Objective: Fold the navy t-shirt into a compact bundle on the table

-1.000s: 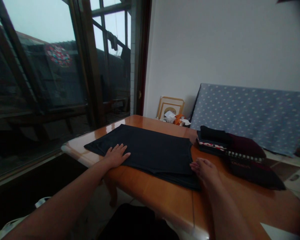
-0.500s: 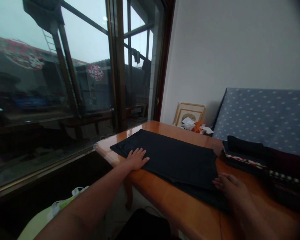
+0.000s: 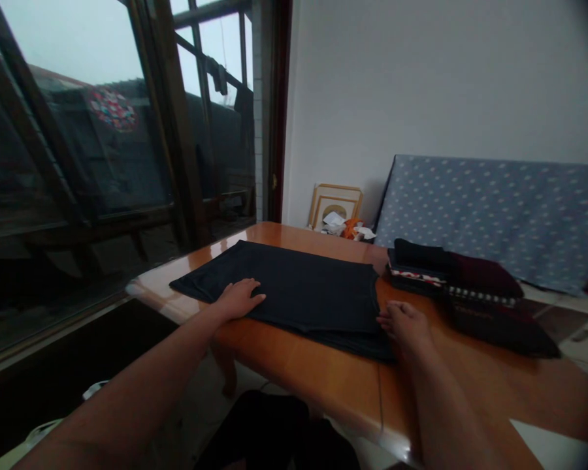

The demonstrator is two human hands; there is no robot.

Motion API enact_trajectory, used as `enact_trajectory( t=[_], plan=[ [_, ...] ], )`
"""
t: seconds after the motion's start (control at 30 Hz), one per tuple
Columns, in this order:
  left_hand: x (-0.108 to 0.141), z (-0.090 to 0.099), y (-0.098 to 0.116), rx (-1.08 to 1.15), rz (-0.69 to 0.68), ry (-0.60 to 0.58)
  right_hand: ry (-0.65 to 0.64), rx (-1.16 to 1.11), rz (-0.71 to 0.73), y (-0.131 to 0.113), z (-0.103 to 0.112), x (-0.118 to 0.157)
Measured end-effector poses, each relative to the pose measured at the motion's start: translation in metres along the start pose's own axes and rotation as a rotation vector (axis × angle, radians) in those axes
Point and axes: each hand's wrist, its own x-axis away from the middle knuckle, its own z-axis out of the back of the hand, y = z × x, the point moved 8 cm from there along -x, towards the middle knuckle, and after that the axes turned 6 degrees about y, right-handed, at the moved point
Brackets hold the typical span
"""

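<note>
A dark navy or black garment (image 3: 298, 287) lies folded flat across the shiny wooden table (image 3: 318, 365); its exact kind does not show. Near its front left edge, my left hand (image 3: 238, 299) rests palm down on the cloth with the fingers extended. At the garment's right edge is my right hand (image 3: 406, 323), its fingers curled and pinched together on the border of the cloth. The lower front corner on that side shows loose layers, partly hidden behind my right wrist.
Folded clothes (image 3: 421, 261) are stacked at the right of the table, next to a maroon garment (image 3: 485, 271) and a dark one (image 3: 504, 326). Behind stand a blue dotted cover (image 3: 470, 202) and a gold picture frame (image 3: 337, 190). A glass door (image 3: 102, 163) borders the left.
My view has turned to the right, so everything sits further left and more of the clothes pile shows. Both hands keep nearly the same places on the garment.
</note>
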Motion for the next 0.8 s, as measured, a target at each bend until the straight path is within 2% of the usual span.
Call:
enact_trajectory(
  t=[0.07, 0.13, 0.23, 0.37, 0.47, 0.57, 0.67, 0.8],
  plan=[
    [-0.003, 0.007, -0.001, 0.012, 0.0, 0.071, -0.004, 0.026, 0.017, -0.002, 0.0, 0.001],
    [-0.004, 0.018, -0.014, -0.005, 0.056, 0.139, -0.011, 0.034, 0.031, -0.002, 0.001, -0.001],
    [-0.004, 0.038, -0.05, -0.069, 0.207, 0.227, -0.02, 0.046, 0.039, 0.003, 0.0, -0.005],
    [0.005, 0.067, -0.111, -0.162, 0.468, 0.293, -0.05, 0.086, 0.081, 0.01, -0.005, -0.011],
    [0.015, 0.079, -0.152, -0.2, 0.65, 0.29, -0.065, 0.104, 0.101, 0.014, -0.008, -0.013],
    [0.02, 0.082, -0.184, -0.196, 0.771, 0.259, -0.081, 0.167, 0.128, 0.015, -0.011, -0.013],
    [0.017, 0.082, -0.204, -0.159, 0.822, 0.216, -0.11, 0.255, 0.192, 0.01, -0.014, -0.007],
    [0.01, 0.077, -0.22, -0.081, 0.83, 0.163, -0.119, 0.319, 0.299, -0.004, -0.019, 0.011]
  ],
)
